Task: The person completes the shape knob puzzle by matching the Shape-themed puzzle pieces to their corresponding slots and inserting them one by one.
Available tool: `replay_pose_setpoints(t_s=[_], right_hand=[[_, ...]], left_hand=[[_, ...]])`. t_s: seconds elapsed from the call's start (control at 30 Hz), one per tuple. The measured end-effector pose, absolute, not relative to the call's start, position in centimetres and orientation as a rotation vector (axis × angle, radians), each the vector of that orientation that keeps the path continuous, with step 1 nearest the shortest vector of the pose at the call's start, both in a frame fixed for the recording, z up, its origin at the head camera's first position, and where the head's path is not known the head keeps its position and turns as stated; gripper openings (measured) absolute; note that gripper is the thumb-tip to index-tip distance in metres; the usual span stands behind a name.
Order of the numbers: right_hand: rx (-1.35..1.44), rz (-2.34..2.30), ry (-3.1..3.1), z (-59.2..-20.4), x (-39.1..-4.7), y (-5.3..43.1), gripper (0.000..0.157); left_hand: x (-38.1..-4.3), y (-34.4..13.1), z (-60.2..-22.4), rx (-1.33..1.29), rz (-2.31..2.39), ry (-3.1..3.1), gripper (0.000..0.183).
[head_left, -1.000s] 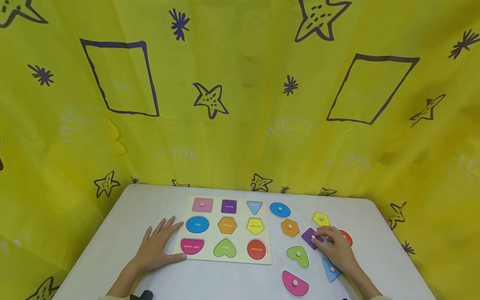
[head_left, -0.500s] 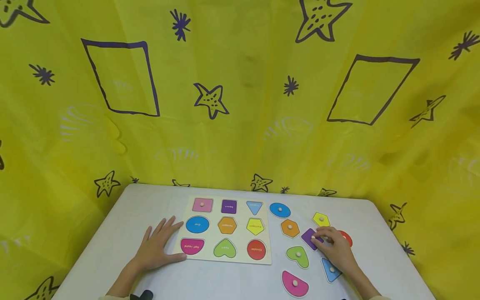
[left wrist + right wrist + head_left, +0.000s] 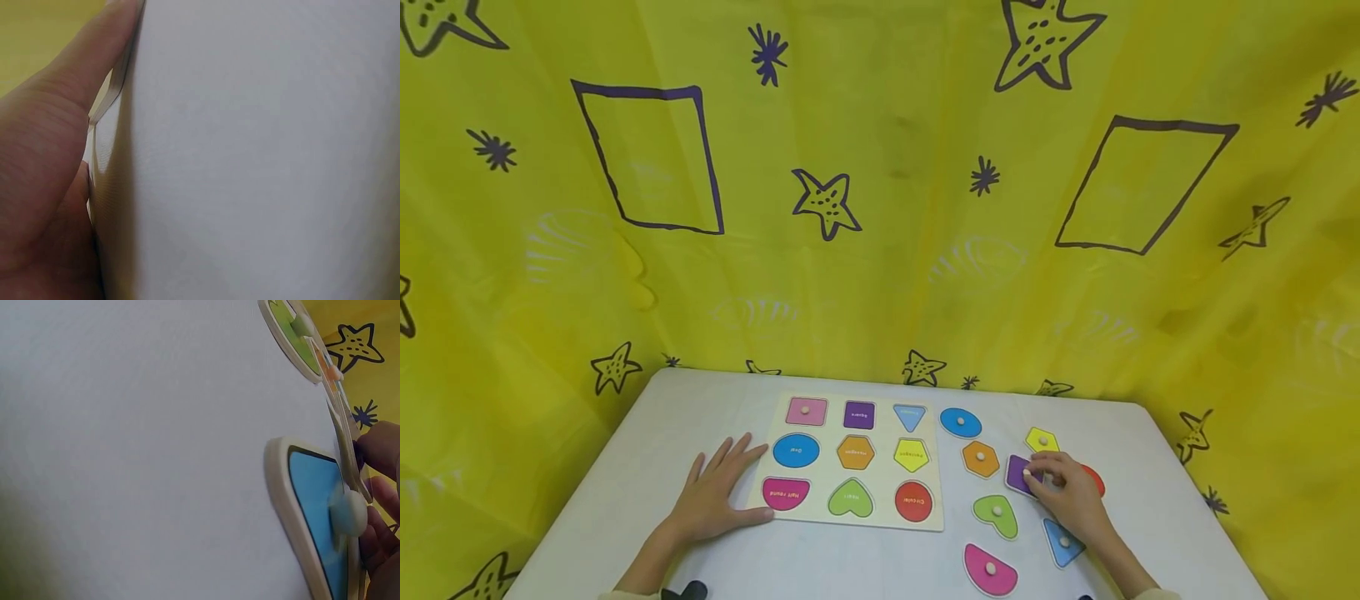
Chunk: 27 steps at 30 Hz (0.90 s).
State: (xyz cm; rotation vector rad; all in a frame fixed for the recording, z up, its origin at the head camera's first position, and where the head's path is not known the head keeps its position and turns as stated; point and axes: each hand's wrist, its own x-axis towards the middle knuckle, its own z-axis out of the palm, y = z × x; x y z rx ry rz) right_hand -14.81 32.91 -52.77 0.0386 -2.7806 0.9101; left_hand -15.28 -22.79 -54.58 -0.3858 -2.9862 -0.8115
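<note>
My right hand (image 3: 1067,492) pinches the white knob of the purple square puzzle piece (image 3: 1017,473) between thumb and fingers. Whether that piece is fully off the table, I cannot tell. Fingers spread, my left hand (image 3: 711,497) rests at the left edge of the cream shape board (image 3: 883,521), thumb near its lower corner. On the board are several printed shapes, including a purple square (image 3: 859,415) in the far row. A pink knobbed piece (image 3: 807,412) sits in the board's far left corner. In the right wrist view, the blue triangle piece (image 3: 312,506) lies close to my right hand.
Around my right hand lie loose knobbed pieces: a blue oval (image 3: 958,423), orange hexagon (image 3: 979,458), yellow pentagon (image 3: 1041,439), red circle (image 3: 1093,479), green heart (image 3: 997,515) and pink half round (image 3: 990,571). A yellow curtain (image 3: 880,283) hangs behind the white table (image 3: 850,567).
The purple square has turned in my right hand's pinch, from a diamond slant to nearly in line with the board. My left hand stays put. The head view has tilted slightly.
</note>
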Motion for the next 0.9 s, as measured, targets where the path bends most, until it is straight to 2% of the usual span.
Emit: replay_pose_setpoints(t_s=[0.37, 0.9], right_hand=[[0.088, 0.974, -2.719, -51.4, -15.2, 32.3, 0.013], [0.196, 1.080, -2.674, -48.1, -18.7, 28.9, 0.010]], left_hand=[[-14.9, -22.4, -53.5, -0.408, -0.810, -2.970, 0.103], [-15.3, -22.7, -54.4, -0.421, -0.829, -2.947, 0.105]])
